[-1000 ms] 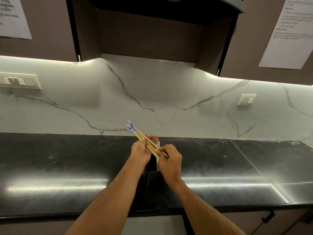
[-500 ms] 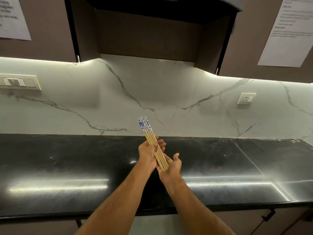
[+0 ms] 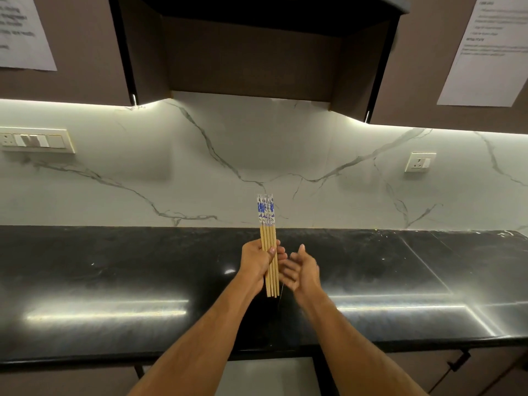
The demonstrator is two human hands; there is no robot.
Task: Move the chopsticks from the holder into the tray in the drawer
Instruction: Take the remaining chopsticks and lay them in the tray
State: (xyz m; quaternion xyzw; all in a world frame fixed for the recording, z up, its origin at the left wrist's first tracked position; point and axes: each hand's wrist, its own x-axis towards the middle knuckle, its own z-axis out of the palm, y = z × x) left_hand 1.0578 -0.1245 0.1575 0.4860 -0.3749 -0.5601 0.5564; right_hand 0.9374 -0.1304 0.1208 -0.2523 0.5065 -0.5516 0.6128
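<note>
Holding the chopsticks (image 3: 268, 247) upright, your left hand (image 3: 257, 262) is clamped around them above the counter (image 3: 114, 267); your right hand (image 3: 303, 268) waits just beside, fingers apart.

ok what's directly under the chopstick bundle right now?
The chopsticks stand upright in the left hand; the right hand is open beside them. Below their tips a dark shape shows on the black countertop, perhaps the holder; forearms and dim light hide it. No drawer tray shows.

Bare forearms, no sleeves; hands (image 3: 258, 262) ungloved.
</note>
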